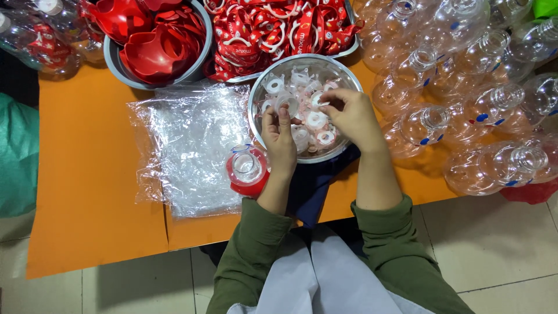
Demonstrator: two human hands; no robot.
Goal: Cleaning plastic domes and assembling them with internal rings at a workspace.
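Two hands over steel bowl, left fingers pinching white ring

Crumpled clear plastic bag flat on orange table, left of steel bowl

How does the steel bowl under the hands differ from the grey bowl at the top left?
The steel bowl is shiny metal and holds small white ring-shaped parts; the grey bowl is matt and holds large red pieces. Both hands, left hand and right hand, reach into the steel bowl; nobody touches the grey bowl. Both are round and stand on the orange table.
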